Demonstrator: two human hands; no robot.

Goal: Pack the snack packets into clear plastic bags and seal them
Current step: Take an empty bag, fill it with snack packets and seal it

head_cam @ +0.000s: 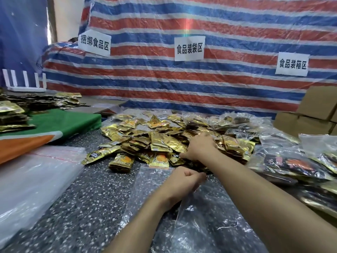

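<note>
Pinching the clear plastic bag (pixel 145 189) at lower centre in our left hand (pixel 182 181), we should hold its mouth wide while our right hand (pixel 198 147), grip unclear, gathers mid-frame snack packets (pixel 145 141).

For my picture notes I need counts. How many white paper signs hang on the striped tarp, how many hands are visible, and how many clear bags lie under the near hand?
White paper signs: 3
Hands, left hand and right hand: 2
Clear plastic bag under the left hand: 1
Total: 6
</note>
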